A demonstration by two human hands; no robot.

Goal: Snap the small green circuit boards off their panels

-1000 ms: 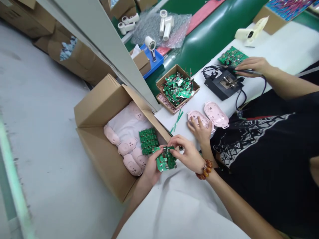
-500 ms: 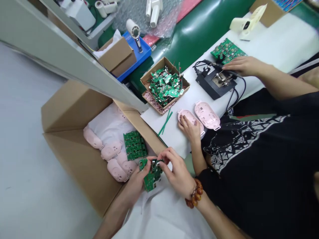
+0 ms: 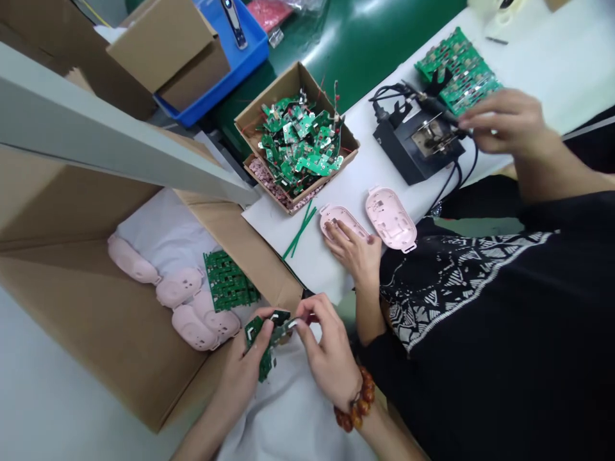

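Both hands pinching a small green circuit board (image 3: 257, 333)
Left hand (image 3: 243, 365) and right hand (image 3: 331, 362) are gripping it firmly, holding it up just beside the cardboard box (image 3: 96, 320), right over the lap.

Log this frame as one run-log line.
left hand: on green circuit board | right hand: on same board | nearby: open cardboard box with pink plastic shells | co-worker: hand on soldering iron

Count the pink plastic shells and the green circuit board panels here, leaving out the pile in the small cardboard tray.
Pink plastic shells in the box: 4
Pink plastic shells on the bench: 2
Green circuit board panels: 3
Total: 9
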